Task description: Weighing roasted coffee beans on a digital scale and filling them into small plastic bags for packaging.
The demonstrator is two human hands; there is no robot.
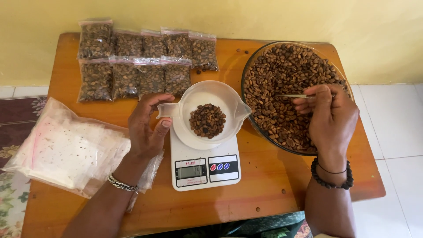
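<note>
1. Coffee beans (207,120): we note a small heap in the white weighing cup (207,94), which sits on the white digital scale (205,169) between our two hands.
2. Left hand (147,128): fingers curled round the cup's small handle, thumb and forefinger closed on it, steadying the cup.
3. Right hand (330,117): closed in a pinch on the handle of a metal spoon (293,95), whose bowl end lies among the beans in the large glass bowl (260,66) directly under that hand.
4. Work done: nine sealed clear packets of beans (145,61) lie in two rows beyond the left hand, at the far side of the wooden table (264,185).
5. Work left, in our judgement: the cup is only partly charged, the glass bowl remains nearly full, and a stack of empty clear bags (66,150) lies just outside the left wrist. We judge the job well short of halfway.
</note>
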